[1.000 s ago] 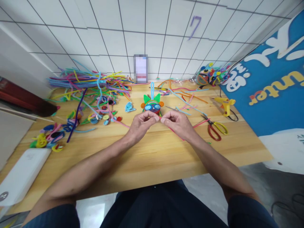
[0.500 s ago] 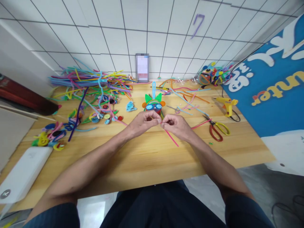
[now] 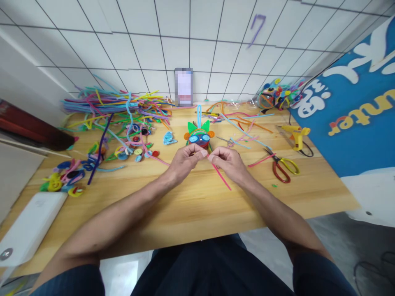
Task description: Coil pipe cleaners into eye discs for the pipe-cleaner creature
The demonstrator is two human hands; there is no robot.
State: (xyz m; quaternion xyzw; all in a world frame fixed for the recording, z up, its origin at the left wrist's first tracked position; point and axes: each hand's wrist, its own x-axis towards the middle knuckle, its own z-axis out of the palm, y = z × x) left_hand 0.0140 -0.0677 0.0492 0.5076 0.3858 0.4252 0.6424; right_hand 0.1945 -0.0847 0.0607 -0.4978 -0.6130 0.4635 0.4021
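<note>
Hands [image 3: 207, 157] pinch what seems a pink stem [image 3: 222, 177] over the wooden table [image 3: 185, 205], facing white tiles [image 3: 138, 49].

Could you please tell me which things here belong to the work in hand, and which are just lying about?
Apparently in use:
pink fuzzy stem, pinched by the right hand, with the left hand close by
green-eared figure, just beyond the hands

Lying about, untouched:
scissors
yellow glue gun
purple stem
bundled stems
phone

There are 1 glue gun [image 3: 298, 137], 2 hands [image 3: 184, 163], apparently 1 phone [image 3: 184, 87].
</note>
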